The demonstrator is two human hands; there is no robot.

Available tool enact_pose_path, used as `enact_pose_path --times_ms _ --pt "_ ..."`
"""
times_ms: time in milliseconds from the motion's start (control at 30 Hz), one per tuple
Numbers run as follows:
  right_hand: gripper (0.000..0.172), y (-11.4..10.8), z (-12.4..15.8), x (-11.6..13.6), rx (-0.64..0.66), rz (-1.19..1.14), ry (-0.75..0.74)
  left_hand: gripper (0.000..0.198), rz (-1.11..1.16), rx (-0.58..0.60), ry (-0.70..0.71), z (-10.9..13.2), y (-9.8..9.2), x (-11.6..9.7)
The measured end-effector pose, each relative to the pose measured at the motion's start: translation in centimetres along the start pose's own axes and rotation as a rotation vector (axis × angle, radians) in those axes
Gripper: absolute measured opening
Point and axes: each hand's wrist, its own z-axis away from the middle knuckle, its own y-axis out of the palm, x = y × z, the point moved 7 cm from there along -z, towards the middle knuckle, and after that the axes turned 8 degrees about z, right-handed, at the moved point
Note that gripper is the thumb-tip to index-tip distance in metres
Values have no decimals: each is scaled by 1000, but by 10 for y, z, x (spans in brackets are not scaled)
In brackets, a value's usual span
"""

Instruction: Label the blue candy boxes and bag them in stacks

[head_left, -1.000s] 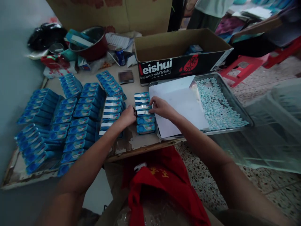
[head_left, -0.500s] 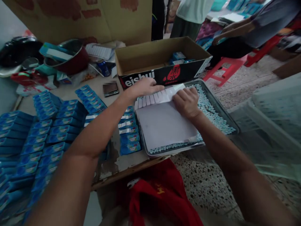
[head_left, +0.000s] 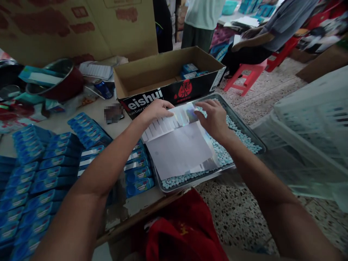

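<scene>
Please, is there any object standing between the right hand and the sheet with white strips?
Nothing visible stands between the right hand and the sheet with white strips: its fingertips are at the sheet's right end. The left hand is at the upper edge.

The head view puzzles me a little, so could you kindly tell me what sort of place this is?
Probably a small packing workshop: rows of blue packs on the table, a sheet of white strips over a tray of pale pellets, and another person on a red stool nearby.
</scene>
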Motion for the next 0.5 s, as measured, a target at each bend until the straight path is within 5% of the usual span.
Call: enact_pose_path --times_ms 200,500 --pt "38 17 -35 23 134 191 -156 32 6 -7 73 8 0 -15" --pt "35 22 12 27 90 116 -188 28 114 -58 -4 11 -3 -5"
